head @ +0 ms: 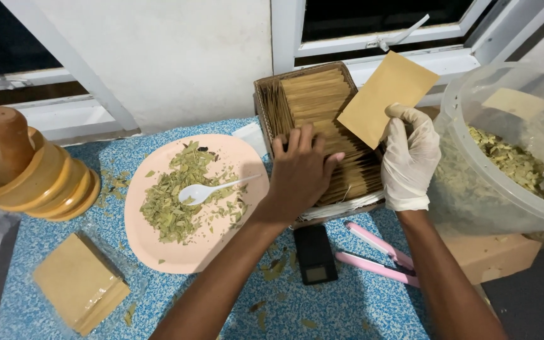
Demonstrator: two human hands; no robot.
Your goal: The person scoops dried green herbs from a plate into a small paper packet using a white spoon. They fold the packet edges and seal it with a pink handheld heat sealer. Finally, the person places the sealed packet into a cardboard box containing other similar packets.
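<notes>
Near edge: a stack of flat brown paper packets [80,282] lies in clear wrap on the blue speckled surface [347,308], at the left.
Front centre: a small black pocket scale [314,254] sits just in front of the box, with a pink handled tool [379,253] beside it to the right.
Plate: a pale pink plate [177,255] holds a heap of crushed dried green leaves [174,195], and a white plastic spoon [206,191] rests on them.
Left hand: the bare left hand [300,173] lies spread, fingers down, on the row of envelopes; it grips nothing.
Right hand: the gloved right hand [410,157] pinches one brown paper envelope [385,97] by its lower edge, lifted above the box.
Box: a cardboard box [266,94] packed with upright brown envelopes [322,107] stands against the wall.
Left: a wooden mortar with its pestle [29,167].
Right: a large clear plastic tub [505,151] holds more dried leaves.
Behind: white window frames [373,41].
</notes>
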